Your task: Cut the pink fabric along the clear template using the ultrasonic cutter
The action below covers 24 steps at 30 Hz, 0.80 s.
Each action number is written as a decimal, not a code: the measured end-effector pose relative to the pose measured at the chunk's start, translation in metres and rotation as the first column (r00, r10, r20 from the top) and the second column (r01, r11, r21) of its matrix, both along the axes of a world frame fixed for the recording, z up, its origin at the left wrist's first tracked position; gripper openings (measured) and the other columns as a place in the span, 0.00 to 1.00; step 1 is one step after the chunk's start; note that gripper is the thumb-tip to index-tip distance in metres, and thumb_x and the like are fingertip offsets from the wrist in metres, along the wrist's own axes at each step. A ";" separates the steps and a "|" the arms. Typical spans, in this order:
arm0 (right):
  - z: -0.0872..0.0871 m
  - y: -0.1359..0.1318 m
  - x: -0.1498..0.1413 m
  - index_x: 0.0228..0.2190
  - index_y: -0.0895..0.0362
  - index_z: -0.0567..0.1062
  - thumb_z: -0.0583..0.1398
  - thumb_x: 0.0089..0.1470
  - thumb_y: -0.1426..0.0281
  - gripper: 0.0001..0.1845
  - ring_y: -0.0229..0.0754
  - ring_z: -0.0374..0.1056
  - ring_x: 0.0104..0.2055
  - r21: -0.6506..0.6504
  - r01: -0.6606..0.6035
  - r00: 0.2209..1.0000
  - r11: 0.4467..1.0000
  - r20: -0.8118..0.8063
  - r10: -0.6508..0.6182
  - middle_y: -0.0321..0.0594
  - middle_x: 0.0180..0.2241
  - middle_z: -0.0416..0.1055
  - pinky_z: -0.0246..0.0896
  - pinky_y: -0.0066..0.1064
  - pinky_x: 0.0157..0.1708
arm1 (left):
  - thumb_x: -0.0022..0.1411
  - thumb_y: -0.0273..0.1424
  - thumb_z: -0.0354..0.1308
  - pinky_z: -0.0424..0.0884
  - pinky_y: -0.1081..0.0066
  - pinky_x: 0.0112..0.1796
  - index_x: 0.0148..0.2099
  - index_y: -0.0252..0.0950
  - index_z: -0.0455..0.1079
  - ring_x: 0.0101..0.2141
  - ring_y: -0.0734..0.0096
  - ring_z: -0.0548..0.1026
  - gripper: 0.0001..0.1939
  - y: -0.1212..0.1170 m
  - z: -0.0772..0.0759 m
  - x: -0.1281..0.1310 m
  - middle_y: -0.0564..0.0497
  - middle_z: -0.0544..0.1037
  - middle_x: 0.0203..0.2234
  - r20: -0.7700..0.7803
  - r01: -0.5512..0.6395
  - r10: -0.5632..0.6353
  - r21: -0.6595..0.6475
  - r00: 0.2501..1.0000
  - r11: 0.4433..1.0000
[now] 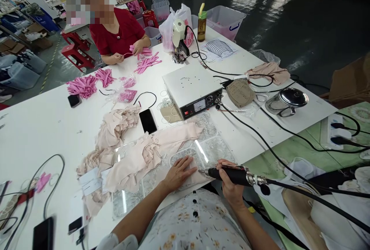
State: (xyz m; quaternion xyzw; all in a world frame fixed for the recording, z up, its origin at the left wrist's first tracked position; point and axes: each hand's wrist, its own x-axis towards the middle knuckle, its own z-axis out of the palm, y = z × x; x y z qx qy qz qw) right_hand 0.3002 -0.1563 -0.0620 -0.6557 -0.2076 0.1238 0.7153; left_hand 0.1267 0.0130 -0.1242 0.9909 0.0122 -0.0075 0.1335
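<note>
My right hand is wrapped round a black handheld ultrasonic cutter, its thin metal tip pointing left. That tip lies close to the fingertips of my left hand, which rests flat with fingers stretched on a pale beige fabric piece. Under the fabric is a clear plastic sheet over a grey mottled surface. Just beyond my left hand, a heap of beige fabric strips lies across the sheet. From the cutter's rear, a cable runs off to the right. Whether the tip touches the fabric I cannot tell.
A white control box with dial and cables stands ahead. Nearby lie a phone, a metal-lidded glass mug and a green-lidded bottle. Across the table, a person in red handles pink strips. A power strip sits right.
</note>
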 end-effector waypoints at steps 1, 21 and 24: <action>0.000 0.000 0.000 0.33 0.58 0.74 0.62 0.58 0.63 0.11 0.43 0.70 0.43 0.003 -0.005 1.000 1.000 0.001 0.005 0.38 0.35 0.72 0.67 0.44 0.47 | 0.71 0.27 0.49 0.59 0.51 0.59 0.67 0.50 0.55 0.66 0.51 0.51 0.26 0.000 0.001 0.000 0.45 0.47 0.69 -0.006 0.000 0.000 0.002 1.000 1.000; -0.001 -0.003 -0.001 0.32 0.59 0.73 0.62 0.59 0.65 0.09 0.43 0.69 0.44 0.028 -0.034 0.997 0.999 -0.070 0.036 0.37 0.35 0.71 0.66 0.44 0.48 | 0.72 0.26 0.48 0.60 0.50 0.58 0.65 0.43 0.59 0.67 0.49 0.49 0.21 0.000 0.006 0.003 0.39 0.50 0.68 0.010 0.007 -0.007 0.011 1.000 1.000; -0.005 -0.002 -0.003 0.33 0.59 0.74 0.62 0.58 0.64 0.10 0.43 0.70 0.44 0.030 -0.015 0.997 0.999 -0.081 0.018 0.38 0.36 0.72 0.67 0.44 0.47 | 0.70 0.23 0.49 0.61 0.51 0.58 0.66 0.45 0.57 0.67 0.50 0.49 0.25 0.002 0.008 0.004 0.41 0.48 0.69 0.000 0.013 -0.013 0.012 1.000 1.000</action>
